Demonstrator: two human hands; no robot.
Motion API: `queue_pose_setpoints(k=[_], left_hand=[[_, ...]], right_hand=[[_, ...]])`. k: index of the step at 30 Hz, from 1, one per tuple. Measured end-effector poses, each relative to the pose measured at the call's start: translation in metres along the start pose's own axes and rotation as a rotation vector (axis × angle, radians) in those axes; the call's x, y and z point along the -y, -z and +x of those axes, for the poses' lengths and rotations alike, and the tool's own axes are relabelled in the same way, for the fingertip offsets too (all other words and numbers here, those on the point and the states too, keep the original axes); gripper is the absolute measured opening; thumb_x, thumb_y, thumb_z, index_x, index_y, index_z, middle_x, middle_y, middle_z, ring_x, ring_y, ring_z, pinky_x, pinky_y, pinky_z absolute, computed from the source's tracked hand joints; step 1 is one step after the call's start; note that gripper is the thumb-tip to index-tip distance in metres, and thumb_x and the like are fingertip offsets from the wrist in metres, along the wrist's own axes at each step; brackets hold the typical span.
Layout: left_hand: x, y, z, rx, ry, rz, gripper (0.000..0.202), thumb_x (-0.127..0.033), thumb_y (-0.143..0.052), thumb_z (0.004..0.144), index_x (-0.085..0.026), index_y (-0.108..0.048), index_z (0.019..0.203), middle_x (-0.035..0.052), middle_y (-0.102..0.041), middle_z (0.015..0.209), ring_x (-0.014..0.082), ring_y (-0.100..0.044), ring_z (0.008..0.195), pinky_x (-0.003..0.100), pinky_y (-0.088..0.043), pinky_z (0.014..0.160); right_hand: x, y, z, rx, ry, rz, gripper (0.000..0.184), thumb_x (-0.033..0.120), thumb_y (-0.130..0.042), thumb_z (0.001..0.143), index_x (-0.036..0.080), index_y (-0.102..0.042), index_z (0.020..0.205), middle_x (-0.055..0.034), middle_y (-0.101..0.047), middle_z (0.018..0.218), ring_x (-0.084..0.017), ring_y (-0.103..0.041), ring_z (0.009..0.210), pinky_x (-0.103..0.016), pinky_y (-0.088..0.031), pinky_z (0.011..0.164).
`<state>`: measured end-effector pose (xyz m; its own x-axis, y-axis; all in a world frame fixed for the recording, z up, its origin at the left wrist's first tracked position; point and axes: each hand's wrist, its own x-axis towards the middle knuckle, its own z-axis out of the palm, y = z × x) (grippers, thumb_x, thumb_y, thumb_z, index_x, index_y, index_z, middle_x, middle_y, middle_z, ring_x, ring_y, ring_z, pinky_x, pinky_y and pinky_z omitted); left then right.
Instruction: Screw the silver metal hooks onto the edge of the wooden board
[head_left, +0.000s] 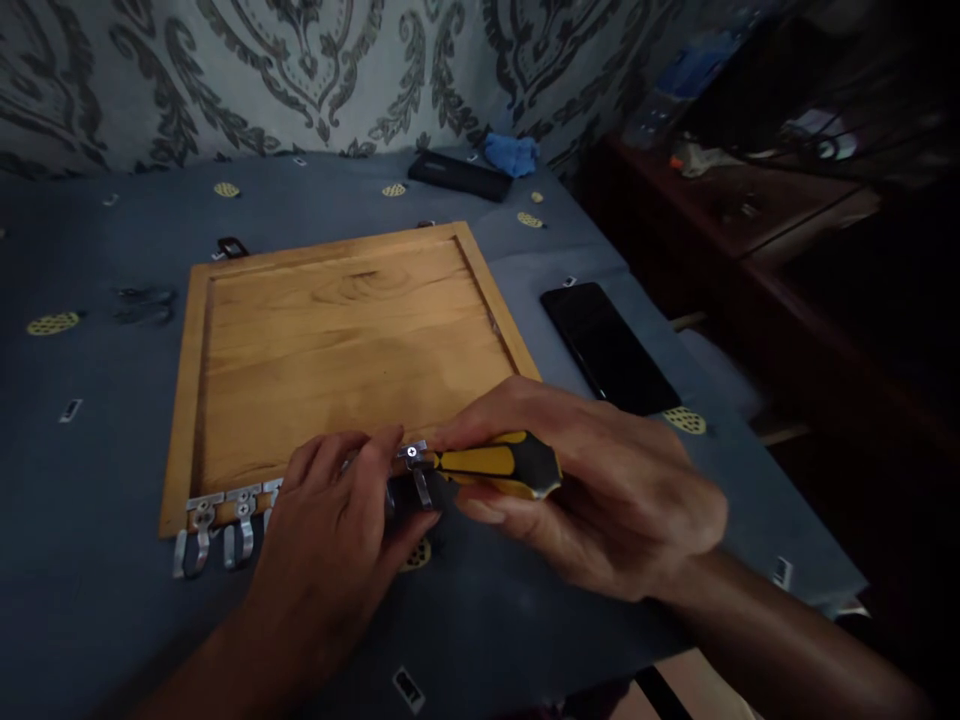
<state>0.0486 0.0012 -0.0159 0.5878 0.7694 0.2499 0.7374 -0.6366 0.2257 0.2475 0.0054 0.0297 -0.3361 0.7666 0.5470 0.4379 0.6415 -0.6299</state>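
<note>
A framed wooden board (352, 345) lies on the bed, with a row of metal hooks (241, 525) along its near edge. My left hand (322, 540) grips this edge, fingers over the top and thumb below, covering the middle hooks. In my right hand (592, 480) is a yellow and black screwdriver (480, 464), its handle between thumb and fingers. The narrow end of the handle points left, beside a cross-head screw (412, 452) on the hook strip. I cannot make out the screwdriver's tip.
A black phone (609, 345) lies right of the board. Pliers (144, 304) rest to its left, on the blue-grey patterned sheet (97, 440). Behind are a dark case (459, 176) and a blue cloth (511, 153). Dark wooden furniture (705, 220) stands at the right.
</note>
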Motion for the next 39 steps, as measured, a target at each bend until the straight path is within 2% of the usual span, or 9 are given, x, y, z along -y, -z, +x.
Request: queue_pose_setpoints(k=[3, 5, 10, 13, 20, 23, 26, 32, 39], left_hand=[[0.000, 0.000, 0.000, -0.027, 0.017, -0.016, 0.039, -0.038, -0.054, 0.095, -0.013, -0.047, 0.123, 0.0126, -0.070, 0.100, 0.0316, -0.066, 0.095, 0.050, -0.055, 0.080], [0.001, 0.001, 0.000, -0.023, 0.023, -0.030, 0.039, -0.041, -0.057, 0.093, -0.015, -0.048, 0.122, 0.0109, -0.070, 0.099, 0.0317, -0.066, 0.093, 0.050, -0.055, 0.079], [0.001, 0.003, 0.000, 0.063, 0.023, -0.032, 0.030, -0.039, -0.059, 0.093, -0.018, -0.057, 0.113, 0.0124, -0.068, 0.106, 0.0330, -0.065, 0.099, 0.052, -0.055, 0.084], [0.000, 0.003, 0.001, 0.088, 0.057, -0.041, 0.025, -0.042, -0.056, 0.094, -0.019, -0.063, 0.100, 0.0120, -0.069, 0.104, 0.0351, -0.064, 0.103, 0.054, -0.055, 0.086], [0.000, 0.004, 0.003, 0.080, 0.035, -0.044, 0.030, -0.048, -0.052, 0.097, -0.020, -0.061, 0.094, 0.0106, -0.070, 0.094, 0.0339, -0.065, 0.104, 0.056, -0.053, 0.089], [0.000, 0.006, 0.004, 0.071, 0.042, -0.048, 0.025, -0.042, -0.060, 0.093, -0.019, -0.058, 0.102, 0.0108, -0.070, 0.100, 0.0335, -0.065, 0.105, 0.054, -0.053, 0.090], [0.000, 0.007, 0.004, 0.004, 0.051, -0.088, 0.033, -0.034, -0.063, 0.090, -0.020, -0.052, 0.117, 0.0105, -0.070, 0.106, 0.0326, -0.065, 0.105, 0.053, -0.053, 0.089], [0.000, 0.007, 0.004, -0.007, 0.087, -0.146, 0.047, -0.029, -0.067, 0.085, -0.020, -0.046, 0.127, 0.0105, -0.071, 0.109, 0.0327, -0.067, 0.105, 0.053, -0.052, 0.089], [0.001, 0.008, 0.004, 0.022, 0.120, -0.164, 0.053, -0.030, -0.070, 0.084, -0.018, -0.045, 0.129, 0.0115, -0.071, 0.116, 0.0312, -0.066, 0.107, 0.050, -0.052, 0.091]], right_hand=[[-0.004, -0.002, -0.002, -0.061, 0.056, 0.026, 0.017, 0.027, -0.059, 0.096, 0.012, -0.063, 0.101, -0.0060, -0.071, 0.084, -0.015, -0.069, 0.076, -0.025, -0.057, 0.061], [-0.004, -0.003, -0.003, -0.069, 0.021, 0.041, 0.015, 0.027, -0.061, 0.095, 0.013, -0.063, 0.099, -0.0059, -0.072, 0.084, -0.015, -0.069, 0.076, -0.027, -0.058, 0.063], [-0.001, -0.005, 0.000, -0.072, -0.010, 0.093, 0.016, 0.022, -0.068, 0.090, 0.011, -0.066, 0.099, -0.0088, -0.073, 0.084, -0.017, -0.069, 0.076, -0.030, -0.061, 0.067], [0.002, -0.005, 0.003, -0.058, -0.040, 0.122, 0.013, 0.018, -0.069, 0.087, 0.015, -0.067, 0.099, -0.0083, -0.074, 0.087, -0.019, -0.071, 0.080, -0.031, -0.062, 0.070], [0.004, -0.001, 0.007, 0.028, -0.060, 0.165, 0.015, 0.022, -0.067, 0.090, 0.014, -0.067, 0.103, -0.0074, -0.075, 0.092, -0.018, -0.073, 0.085, -0.029, -0.062, 0.077], [0.004, 0.002, 0.007, 0.014, -0.029, 0.173, 0.016, 0.020, -0.066, 0.090, 0.016, -0.065, 0.106, -0.0070, -0.075, 0.095, -0.018, -0.073, 0.089, -0.029, -0.062, 0.080], [0.007, 0.006, 0.007, 0.015, -0.047, 0.140, 0.016, 0.021, -0.066, 0.090, 0.020, -0.065, 0.106, -0.0058, -0.075, 0.094, -0.019, -0.073, 0.086, -0.030, -0.062, 0.076], [0.005, 0.006, 0.005, -0.148, -0.185, 0.035, 0.011, 0.029, -0.062, 0.094, 0.018, -0.066, 0.095, -0.0029, -0.071, 0.084, -0.012, -0.067, 0.064, -0.023, -0.052, 0.051], [-0.007, -0.001, 0.003, -0.124, -0.154, 0.029, 0.016, 0.029, -0.060, 0.096, 0.016, -0.064, 0.087, 0.0000, -0.065, 0.073, -0.010, -0.062, 0.065, -0.023, -0.049, 0.059]])
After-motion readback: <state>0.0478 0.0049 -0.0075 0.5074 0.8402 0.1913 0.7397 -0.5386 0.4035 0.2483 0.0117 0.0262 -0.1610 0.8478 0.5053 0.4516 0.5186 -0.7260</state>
